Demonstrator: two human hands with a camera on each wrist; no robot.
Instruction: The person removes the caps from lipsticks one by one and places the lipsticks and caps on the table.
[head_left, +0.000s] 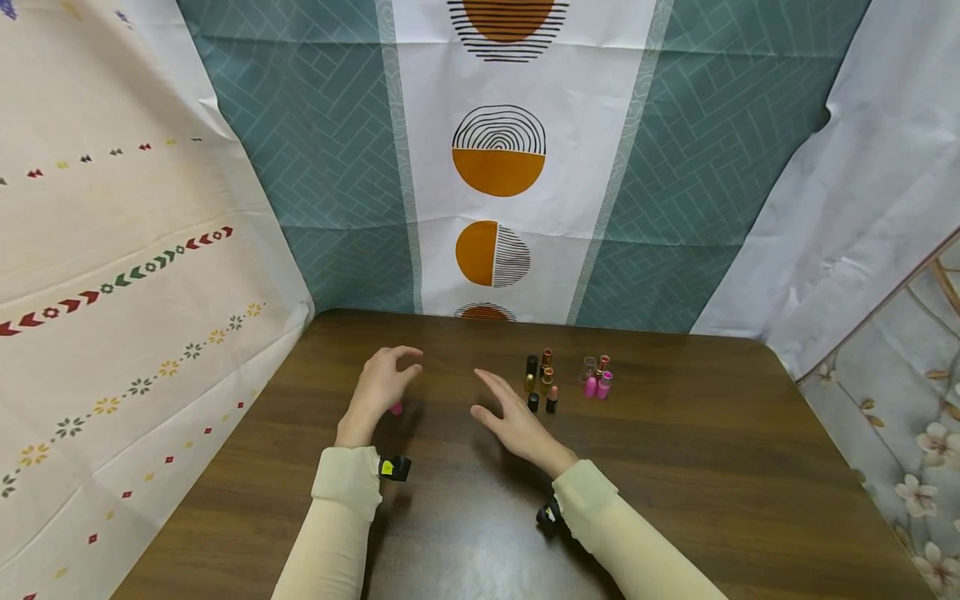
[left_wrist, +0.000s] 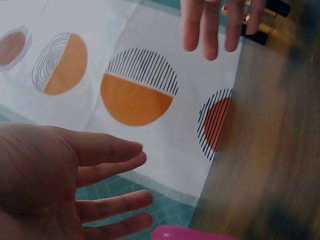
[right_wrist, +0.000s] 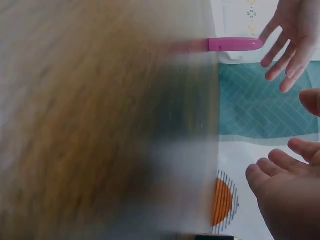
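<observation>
My left hand (head_left: 380,387) is held above the left part of the table, fingers loosely bent and nothing in them. Just beside it a smooth pink tube with a rounded top (right_wrist: 235,44) stands upright on the table. In the head view the left hand hides most of that pink tube (head_left: 396,408). My right hand (head_left: 517,421) hovers nearer the middle, fingers extended toward the left hand and empty. Right past its fingers stand several black and gold lipsticks and caps (head_left: 547,377). The left wrist view shows both hands apart, palms bare.
Farther right, a small group of pink lipstick pieces (head_left: 604,385) stands with a clear cap (head_left: 588,367). The brown wooden table (head_left: 675,467) ends at a teal and white patterned cloth (head_left: 345,167) behind. A cream cloth (head_left: 150,292) hangs along the left side.
</observation>
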